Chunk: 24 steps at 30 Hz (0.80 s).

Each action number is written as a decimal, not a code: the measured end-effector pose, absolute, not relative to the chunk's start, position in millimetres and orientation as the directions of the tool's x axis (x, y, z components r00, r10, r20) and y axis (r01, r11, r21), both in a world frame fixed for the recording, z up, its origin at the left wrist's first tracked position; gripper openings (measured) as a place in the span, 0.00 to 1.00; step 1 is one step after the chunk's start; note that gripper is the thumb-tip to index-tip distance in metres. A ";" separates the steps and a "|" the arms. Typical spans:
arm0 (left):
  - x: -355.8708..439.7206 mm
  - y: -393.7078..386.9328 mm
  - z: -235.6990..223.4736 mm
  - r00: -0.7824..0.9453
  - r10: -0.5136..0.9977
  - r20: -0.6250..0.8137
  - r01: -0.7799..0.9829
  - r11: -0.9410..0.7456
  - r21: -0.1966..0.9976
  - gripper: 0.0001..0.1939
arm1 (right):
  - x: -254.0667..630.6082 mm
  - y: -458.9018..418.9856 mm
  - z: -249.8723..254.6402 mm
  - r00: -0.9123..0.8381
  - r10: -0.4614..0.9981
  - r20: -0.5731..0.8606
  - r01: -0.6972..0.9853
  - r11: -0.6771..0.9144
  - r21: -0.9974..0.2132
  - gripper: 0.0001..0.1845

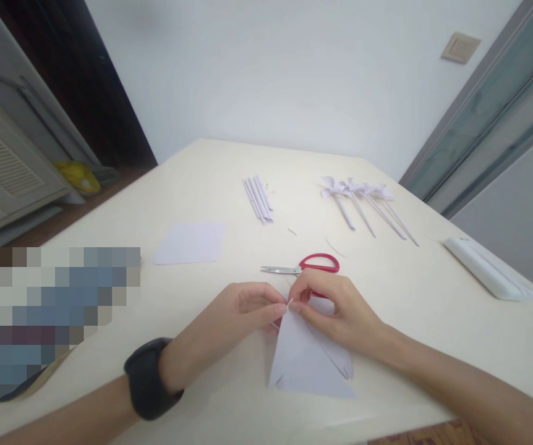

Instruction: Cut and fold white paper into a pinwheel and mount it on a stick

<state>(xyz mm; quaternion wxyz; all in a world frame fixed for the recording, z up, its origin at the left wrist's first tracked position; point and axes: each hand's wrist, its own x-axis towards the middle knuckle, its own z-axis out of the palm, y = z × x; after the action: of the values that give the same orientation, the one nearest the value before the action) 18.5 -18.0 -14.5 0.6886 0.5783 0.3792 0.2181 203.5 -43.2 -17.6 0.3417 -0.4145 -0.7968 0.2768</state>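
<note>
A cut and creased sheet of white paper (301, 364) is held up at its top corner near the front of the table. My left hand (250, 309) pinches that corner between thumb and fingers. My right hand (341, 309) meets it there, thumb and index finger closed on the same corner. A thin pale sliver shows between the fingertips, too small to make out fully. Just behind my right hand lie scissors (281, 270) with red handles, blades pointing left; the hand partly covers one handle.
Rolled paper sticks (258, 199) lie at the table's middle back. Several white paper pinwheels (350, 188) on sticks rest at the back right. A stack of square paper (190, 243) is on the left, a white plastic packet (486, 269) on the right. Paper scraps (336, 247) are scattered between.
</note>
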 end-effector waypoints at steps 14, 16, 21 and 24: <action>14.8 -18.6 -18.5 0.578 0.797 -0.173 0.131 0.119 0.984 0.07 | 207.8 -44.7 -15.0 -0.499 0.770 0.399 0.468 0.626 -0.624 0.07; 14.0 -18.7 -17.8 0.576 0.794 -0.195 0.134 0.143 0.981 0.07 | 209.2 -44.1 -16.3 -0.511 0.756 0.409 0.477 0.645 -0.596 0.07; 14.3 -19.1 -12.5 0.563 0.790 -0.243 0.145 0.195 0.970 0.08 | 212.0 -42.1 -20.9 -0.585 0.651 0.482 0.522 0.758 -0.391 0.10; 15.5 -20.2 -10.5 0.548 0.784 -0.292 0.129 0.266 0.955 0.09 | 213.5 -40.2 -22.2 -0.649 0.565 0.509 0.552 0.810 -0.195 0.11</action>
<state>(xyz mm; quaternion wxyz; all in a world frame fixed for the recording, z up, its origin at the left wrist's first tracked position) 15.5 -20.2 -10.5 0.6818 0.5560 0.4102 0.2402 213.5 -40.2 -22.2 0.2840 -0.3078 -0.9080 0.0113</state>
